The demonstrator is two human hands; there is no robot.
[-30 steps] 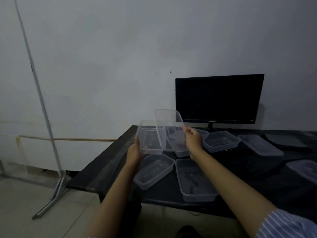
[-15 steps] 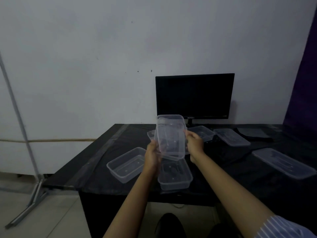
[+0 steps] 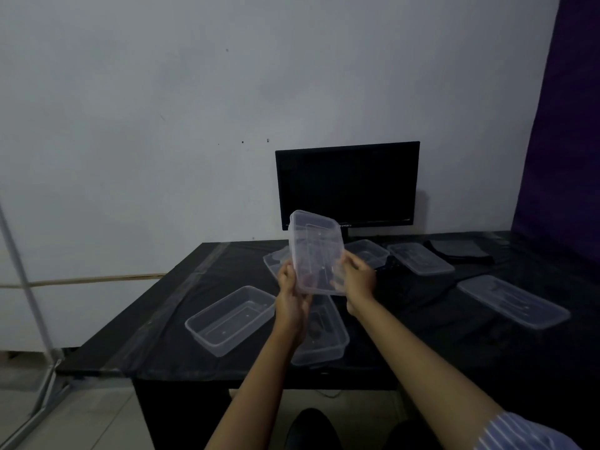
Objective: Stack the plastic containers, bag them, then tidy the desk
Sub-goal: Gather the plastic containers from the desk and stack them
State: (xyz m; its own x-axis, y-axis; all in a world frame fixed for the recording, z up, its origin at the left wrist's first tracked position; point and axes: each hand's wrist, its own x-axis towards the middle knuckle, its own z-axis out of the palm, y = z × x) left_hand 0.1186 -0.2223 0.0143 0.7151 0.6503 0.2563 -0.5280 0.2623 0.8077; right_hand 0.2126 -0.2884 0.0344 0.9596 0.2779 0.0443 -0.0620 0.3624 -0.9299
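Your black desk [image 3: 227, 264] stands against the wall, with a dark monitor [image 3: 347, 185] at its rear. Clear plastic containers lie on it: one [image 3: 229, 319] at front left, another [image 3: 324, 336] below your hands, three more [image 3: 514, 300] to the right. You hold the nested containers [image 3: 316, 251] tilted above the desk. Your left hand [image 3: 290, 287] grips their left edge; your right hand [image 3: 357, 277] grips the right edge, fingers curled round it.

dim room, grey wall [image 3: 162, 125], purple curtain [image 3: 565, 125], tiled floor [image 3: 81, 417].
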